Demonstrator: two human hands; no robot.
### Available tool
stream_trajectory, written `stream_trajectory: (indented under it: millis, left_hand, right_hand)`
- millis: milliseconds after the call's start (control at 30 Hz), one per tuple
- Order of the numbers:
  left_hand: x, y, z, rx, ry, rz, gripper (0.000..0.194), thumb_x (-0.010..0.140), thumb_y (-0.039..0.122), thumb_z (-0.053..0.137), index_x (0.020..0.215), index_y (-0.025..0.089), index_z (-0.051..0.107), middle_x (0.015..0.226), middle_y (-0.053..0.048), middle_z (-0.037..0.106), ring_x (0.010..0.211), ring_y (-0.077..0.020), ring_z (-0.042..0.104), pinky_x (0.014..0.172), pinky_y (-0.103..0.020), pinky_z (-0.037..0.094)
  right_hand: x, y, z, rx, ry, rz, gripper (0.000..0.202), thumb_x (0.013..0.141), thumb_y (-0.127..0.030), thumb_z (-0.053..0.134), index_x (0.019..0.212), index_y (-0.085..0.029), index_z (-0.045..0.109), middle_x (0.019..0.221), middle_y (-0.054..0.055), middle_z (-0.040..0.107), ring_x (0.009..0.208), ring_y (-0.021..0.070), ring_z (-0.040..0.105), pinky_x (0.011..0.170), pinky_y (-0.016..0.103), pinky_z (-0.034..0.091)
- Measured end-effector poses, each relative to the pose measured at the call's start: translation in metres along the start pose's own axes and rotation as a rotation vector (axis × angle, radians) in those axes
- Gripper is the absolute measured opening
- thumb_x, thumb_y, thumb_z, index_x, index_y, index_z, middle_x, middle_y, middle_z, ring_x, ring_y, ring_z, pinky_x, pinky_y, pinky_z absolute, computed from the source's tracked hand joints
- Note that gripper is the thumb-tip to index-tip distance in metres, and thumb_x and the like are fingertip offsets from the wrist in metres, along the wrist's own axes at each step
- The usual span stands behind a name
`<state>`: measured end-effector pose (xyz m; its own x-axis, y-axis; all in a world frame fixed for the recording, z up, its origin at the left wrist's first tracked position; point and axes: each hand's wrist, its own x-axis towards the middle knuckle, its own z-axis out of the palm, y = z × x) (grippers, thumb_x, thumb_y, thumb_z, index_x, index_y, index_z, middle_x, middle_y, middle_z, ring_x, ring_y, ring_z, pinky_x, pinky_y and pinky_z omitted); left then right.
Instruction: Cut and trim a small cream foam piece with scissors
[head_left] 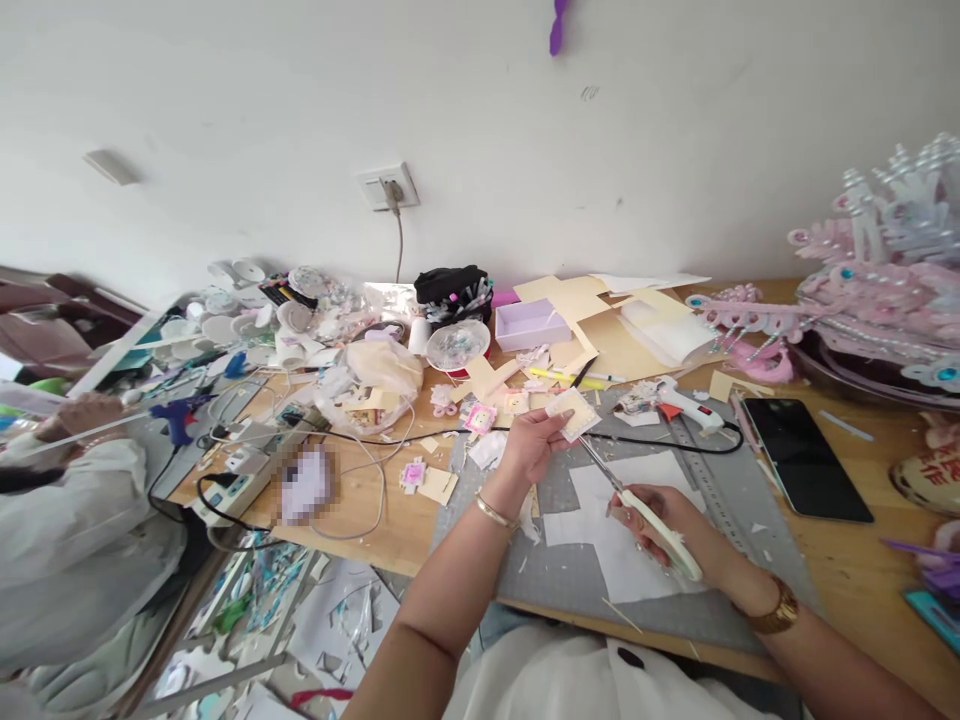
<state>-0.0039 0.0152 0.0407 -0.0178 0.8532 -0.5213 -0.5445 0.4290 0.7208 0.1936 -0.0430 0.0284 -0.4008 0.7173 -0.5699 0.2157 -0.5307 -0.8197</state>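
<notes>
My left hand pinches a small cream card with a pale scalloped edge above the cutting mat. In my right hand is a pair of scissors with white handles. Their metal blades reach up to the card's lower edge; whether they are cutting into it I cannot tell. Beneath both hands lies the grey cutting mat, with white paper sheets on it. Left of my left hand are a small card with a pink frame and another pink piece beside a cream scrap.
A phone, a white glue gun and its black cable stand to the right. Behind are a lilac box and cream paper sheets. Pink crowns fill the far right. At left, a person sits near a blue glue gun.
</notes>
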Motion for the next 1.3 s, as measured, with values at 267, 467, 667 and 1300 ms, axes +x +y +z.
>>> stream_trajectory:
  millis: [267,467,667,1300]
  left_hand:
    - [0.000,-0.001,-0.001,0.035,0.010,0.007,0.012,0.077,0.010,0.080,0.070,0.012,0.071,0.077,-0.007,0.076,0.063,-0.0124,0.069,0.059,-0.023,0.058]
    - [-0.001,-0.001,-0.001,0.065,0.015,0.015,0.010,0.074,0.010,0.082,0.074,0.011,0.073,0.080,-0.007,0.077,0.063,-0.0121,0.069,0.062,-0.024,0.060]
    - [-0.001,0.000,0.000,0.073,0.023,0.003,0.009,0.077,0.007,0.079,0.072,0.010,0.073,0.073,-0.006,0.074,0.058,-0.0107,0.066,0.058,-0.023,0.059]
    - [0.000,0.003,-0.004,0.048,0.024,0.011,0.007,0.076,0.006,0.079,0.075,0.009,0.073,0.080,-0.009,0.076,0.067,-0.0143,0.070,0.067,-0.028,0.062]
  right_hand:
    - [0.003,0.005,0.000,-0.052,0.023,0.011,0.053,0.061,-0.062,0.081,0.082,-0.019,0.061,0.046,-0.008,0.051,0.036,0.0054,0.038,0.034,0.019,0.032]
    - [0.002,0.005,0.002,-0.053,0.010,0.005,0.053,0.060,-0.064,0.080,0.079,-0.019,0.061,0.045,-0.009,0.050,0.034,0.0059,0.038,0.033,0.020,0.031]
    - [-0.002,0.001,0.001,-0.005,0.007,0.000,0.047,0.062,-0.063,0.075,0.076,-0.020,0.061,0.045,-0.008,0.050,0.034,0.0057,0.037,0.033,0.019,0.030]
    - [-0.002,0.007,0.000,-0.127,0.000,-0.067,0.048,0.065,-0.061,0.081,0.070,-0.020,0.054,0.043,-0.009,0.046,0.034,0.0045,0.034,0.033,0.019,0.026]
